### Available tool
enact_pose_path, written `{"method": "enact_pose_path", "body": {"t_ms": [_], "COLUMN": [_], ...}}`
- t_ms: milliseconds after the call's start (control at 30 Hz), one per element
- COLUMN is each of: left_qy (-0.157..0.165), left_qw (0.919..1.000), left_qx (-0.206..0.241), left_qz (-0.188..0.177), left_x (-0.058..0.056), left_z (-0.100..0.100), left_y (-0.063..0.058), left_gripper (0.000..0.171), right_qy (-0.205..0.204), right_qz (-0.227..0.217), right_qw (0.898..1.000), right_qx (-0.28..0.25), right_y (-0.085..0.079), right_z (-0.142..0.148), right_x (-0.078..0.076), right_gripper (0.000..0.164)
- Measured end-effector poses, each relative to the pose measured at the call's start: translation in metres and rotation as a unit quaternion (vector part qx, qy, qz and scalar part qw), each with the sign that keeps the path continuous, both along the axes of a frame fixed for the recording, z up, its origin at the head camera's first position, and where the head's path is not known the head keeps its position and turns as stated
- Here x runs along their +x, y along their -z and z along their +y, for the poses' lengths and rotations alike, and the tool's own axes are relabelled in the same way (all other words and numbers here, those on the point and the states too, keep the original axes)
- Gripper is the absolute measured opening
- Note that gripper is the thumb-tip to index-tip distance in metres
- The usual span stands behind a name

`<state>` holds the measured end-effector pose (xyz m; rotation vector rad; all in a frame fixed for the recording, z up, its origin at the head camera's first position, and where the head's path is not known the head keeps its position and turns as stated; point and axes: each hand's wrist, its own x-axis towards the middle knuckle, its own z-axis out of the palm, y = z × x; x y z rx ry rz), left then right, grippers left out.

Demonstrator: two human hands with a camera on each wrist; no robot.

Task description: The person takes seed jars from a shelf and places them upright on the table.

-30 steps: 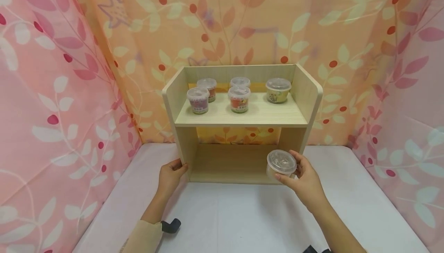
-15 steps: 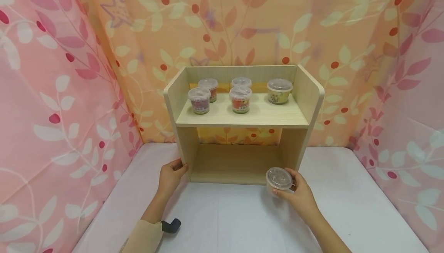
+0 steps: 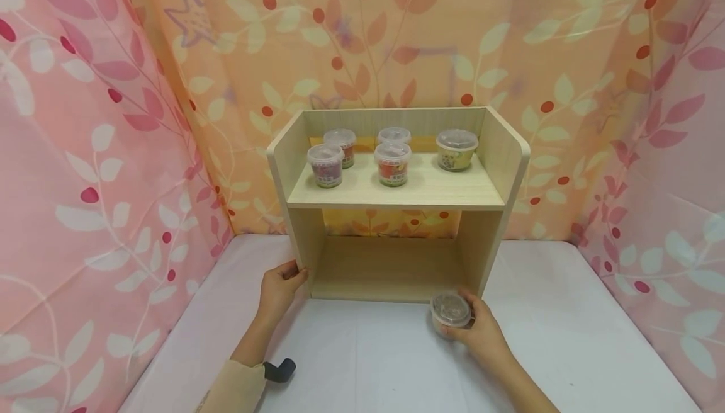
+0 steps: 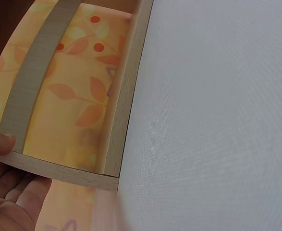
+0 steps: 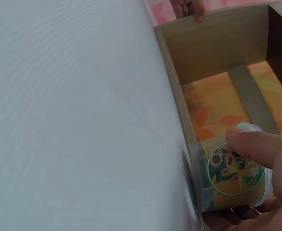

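My right hand (image 3: 483, 332) holds a round lidded tub (image 3: 450, 310) low over the table, in front of the right end of a light wooden two-level shelf (image 3: 442, 191). In the right wrist view, thumb and fingers wrap the tub near its lid; a round sunflower label (image 5: 236, 169) shows on its side. My left hand (image 3: 277, 292) grips the lower front edge of the shelf's left side panel. The left wrist view has the thumb on one face of that panel (image 4: 64, 171) and the fingers on the other.
On the upper level stand a purple-labelled cup (image 3: 326, 170), an orange-labelled cup (image 3: 393, 169) and others behind them. A wider yellow tub (image 3: 456, 153) stands at the right. White cloth covers the table (image 3: 362, 356); floral curtains (image 3: 385, 41) enclose it.
My right hand has come down and slightly left with the tub, from in front of the lower opening to close over the table. The left hand keeps its grip on the shelf.
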<state>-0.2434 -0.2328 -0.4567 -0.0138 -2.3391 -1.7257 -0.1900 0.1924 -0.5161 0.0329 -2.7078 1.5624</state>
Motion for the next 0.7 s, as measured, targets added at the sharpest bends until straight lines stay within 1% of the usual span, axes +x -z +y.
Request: {"method": "enact_pose_path", "body": {"t_ms": [67,133,233,333,400,467,700], "left_qy": [-0.002,-0.006,-0.012,-0.015,-0.016,-0.019,-0.021], "left_qw": [1.0,1.0,0.9997,0.9996,0.9996,0.9997,0.9997], "left_qx": [-0.001,0.001,0.011,0.016,0.017,0.015,0.008], "left_qz": [-0.001,-0.006,-0.017,-0.017,-0.013,-0.009,-0.008], "left_x": [0.0,-0.004,-0.013,-0.023,-0.026,-0.027,-0.025], "left_z": [0.0,-0.001,-0.004,-0.009,-0.011,-0.012,-0.011], "left_y": [0.0,0.005,0.018,0.032,0.036,0.038,0.038], "left_gripper": [0.039,0.039,0.04,0.043,0.043,0.042,0.04], "right_qy": [0.002,0.004,0.008,0.01,0.009,0.007,0.003], "right_qz": [-0.001,0.003,0.016,0.028,0.03,0.028,0.015], "right_qw": [1.0,1.0,1.0,0.999,0.999,0.999,0.999], "right_qx": [0.009,0.015,0.022,0.032,0.035,0.033,0.035], "right_y": [0.002,0.004,0.005,0.006,0.007,0.007,0.009], "right_z": [0.0,-0.001,-0.002,-0.003,-0.004,-0.004,-0.002], "right_x": [0.0,0.0,0.0,0.001,0.001,0.0,0.0], "right_gripper": [0.105,0.105,0.105,0.105,0.105,0.105,0.109]}}
